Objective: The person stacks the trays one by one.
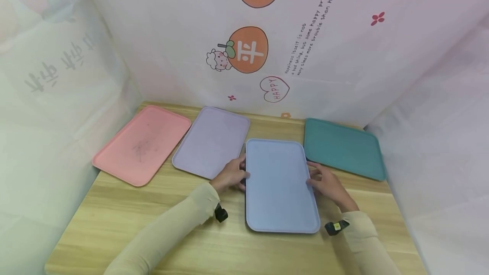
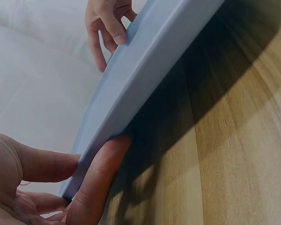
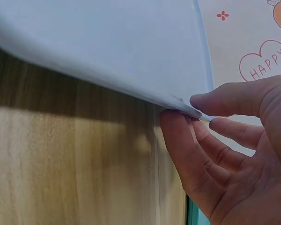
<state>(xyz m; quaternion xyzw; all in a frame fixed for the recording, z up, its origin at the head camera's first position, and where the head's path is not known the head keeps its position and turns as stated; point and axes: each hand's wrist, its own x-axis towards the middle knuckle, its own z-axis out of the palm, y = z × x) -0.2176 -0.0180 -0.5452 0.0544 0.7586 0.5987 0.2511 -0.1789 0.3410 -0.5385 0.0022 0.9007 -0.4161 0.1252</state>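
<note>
A light blue rectangular tray [image 1: 280,186] is held between both hands, a little above the wooden table, with its shadow below it in the left wrist view. My left hand [image 1: 230,175] pinches its left edge, thumb on the rim and fingers underneath. On the opposite edge my right hand [image 1: 327,183] grips the same way, its thumb [image 3: 229,99] on top and its fingers below. Beyond the left hand lies a lilac tray [image 1: 214,141]. A teal tray [image 1: 344,147] lies past the right hand.
At the far left of the table [image 1: 153,215] rests a pink tray [image 1: 143,145] with dark marks on its surface. White printed cloth [image 1: 172,46] hangs at the back and both sides. A small black device [image 1: 220,213] is on the left wrist, another [image 1: 336,227] on the right.
</note>
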